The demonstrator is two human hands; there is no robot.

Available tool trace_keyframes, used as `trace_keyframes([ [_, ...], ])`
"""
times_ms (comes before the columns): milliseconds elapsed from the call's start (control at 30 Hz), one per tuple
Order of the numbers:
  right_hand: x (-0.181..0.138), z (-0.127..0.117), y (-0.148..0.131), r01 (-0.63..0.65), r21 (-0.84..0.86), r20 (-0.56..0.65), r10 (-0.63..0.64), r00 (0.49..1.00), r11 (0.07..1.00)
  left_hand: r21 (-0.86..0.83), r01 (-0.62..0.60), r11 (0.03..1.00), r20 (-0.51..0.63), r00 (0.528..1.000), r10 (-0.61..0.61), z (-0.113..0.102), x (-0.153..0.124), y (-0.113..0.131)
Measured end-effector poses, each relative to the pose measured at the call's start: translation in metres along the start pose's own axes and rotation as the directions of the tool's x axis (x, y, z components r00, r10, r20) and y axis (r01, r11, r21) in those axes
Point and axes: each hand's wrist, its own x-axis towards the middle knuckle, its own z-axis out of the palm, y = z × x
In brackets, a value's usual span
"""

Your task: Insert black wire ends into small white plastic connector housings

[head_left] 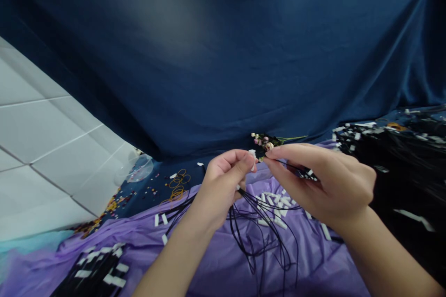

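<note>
My left hand (232, 174) pinches a small white tag (252, 153) between thumb and forefinger. Several thin black cords (256, 204) pass out below its curled fingers and hang down over the purple cloth. Just right of the tag, my right hand (317, 176) has its thumb and forefinger pressed together on the end of a black cord (292, 166), which runs back under the palm. The two sets of fingertips are close but apart. Beneath the hands, loose white tags (277, 206) lie scattered on the purple cloth (216, 264).
Bundled black cords with white tags (101, 264) lie at the lower left; a larger dark heap (400, 171) fills the right. Rubber bands (178, 188), scattered beads (114, 204) and a clear plastic bowl (139, 169) sit at left. Artificial flowers (265, 141) lie before a blue curtain (226, 55).
</note>
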Motion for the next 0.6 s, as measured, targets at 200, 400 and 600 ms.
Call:
trace_keyframes([
  [200,-0.0032,0.0008,-0.0015,-0.047,-0.040,0.033,0.049,0.998,0.998,0.012,-0.020,1.000,-0.015,1.000,0.020,-0.0002,0.0010,-0.0017],
  [400,-0.0058,0.0001,-0.0006,-0.077,0.014,0.083,0.075,0.994,0.997,0.031,-0.018,0.999,-0.009,1.000,0.019,-0.0006,0.0005,-0.0022],
  [600,-0.0081,-0.0015,0.0008,-0.114,-0.031,0.157,0.118,0.981,0.993,0.027,-0.027,0.999,-0.019,0.999,0.028,-0.0004,0.0006,-0.0027],
])
